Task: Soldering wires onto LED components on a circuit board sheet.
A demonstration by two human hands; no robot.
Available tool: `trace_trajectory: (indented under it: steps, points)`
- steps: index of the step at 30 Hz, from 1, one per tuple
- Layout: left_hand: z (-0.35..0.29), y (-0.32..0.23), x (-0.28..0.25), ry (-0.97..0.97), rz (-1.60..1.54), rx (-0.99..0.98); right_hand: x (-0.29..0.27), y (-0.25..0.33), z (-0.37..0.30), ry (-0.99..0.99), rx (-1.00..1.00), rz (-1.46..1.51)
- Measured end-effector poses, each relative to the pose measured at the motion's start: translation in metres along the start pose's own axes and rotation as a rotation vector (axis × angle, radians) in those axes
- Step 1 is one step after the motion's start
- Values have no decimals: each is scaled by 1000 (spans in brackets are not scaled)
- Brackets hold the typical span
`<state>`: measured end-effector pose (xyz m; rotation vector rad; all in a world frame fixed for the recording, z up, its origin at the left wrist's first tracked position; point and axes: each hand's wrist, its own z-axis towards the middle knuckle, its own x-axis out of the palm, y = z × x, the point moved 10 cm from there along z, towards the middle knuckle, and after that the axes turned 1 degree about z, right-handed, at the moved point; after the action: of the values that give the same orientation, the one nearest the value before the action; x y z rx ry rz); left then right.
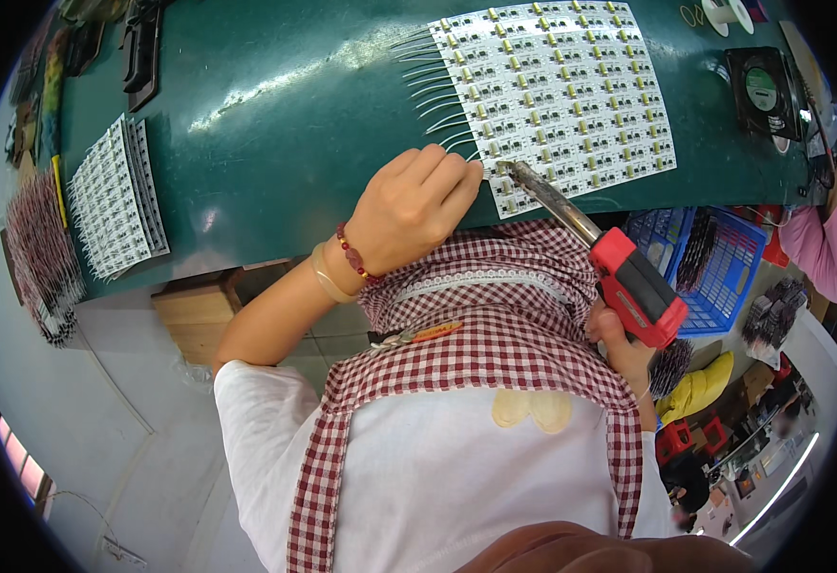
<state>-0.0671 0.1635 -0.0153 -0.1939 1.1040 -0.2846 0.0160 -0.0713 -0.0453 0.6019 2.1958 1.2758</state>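
A white sheet of circuit boards (571,86), set with rows of small yellowish and black parts, lies on the green tabletop. Thin white wires (430,88) stick out along its left edge. At the near left corner of the sheet my left hand (418,205) is closed in a pinch on a thin wire, mostly hidden by the fingers. My right hand (619,344), partly hidden by the tool, grips a red and black soldering gun (636,286). Its metal barrel slants up and left, with the tip at the sheet's edge beside my left fingertips.
Stacked white board sheets (117,201) lie at the left, beside a bundle of dark reddish wires (41,244). A black fan-like device (762,91) and a white spool (727,14) are at the far right. Below the table's right side sits a blue crate (724,277).
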Motion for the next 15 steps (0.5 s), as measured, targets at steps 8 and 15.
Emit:
trace_trajectory:
  steps: [8, 15]
  points:
    - [-1, 1, 0, -6, -13, -7, 3, 5, 7, -21, -21, -90]
    - [-1, 1, -1, -11, -6, -10, -2, 8, 1, -32, 2, 42]
